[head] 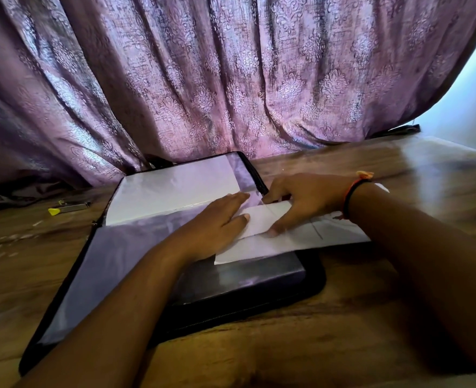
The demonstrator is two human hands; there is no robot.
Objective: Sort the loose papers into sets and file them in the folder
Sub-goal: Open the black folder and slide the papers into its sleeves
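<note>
A black zip folder (312, 281) is lying open on the wooden tabletop (351, 326), its clear sleeves (110, 256) being spread towards the near left. A white page (175, 189) is being kept inside the far sleeve. The left hand (217, 219) is being laid flat across the middle of the folder, its fingers straight and pressed together, the tips touching a small white sheet (262, 219). That sheet is being pinched by the right hand (304, 200), the fingers arched over its far edge and the thumb set against its near edge. A larger sheet (301, 243) is lying beneath it, reaching off the folder's right side. A yellow-tipped tool (63, 209) is lying far left, a purple curtain (231, 79) hanging behind.
</note>
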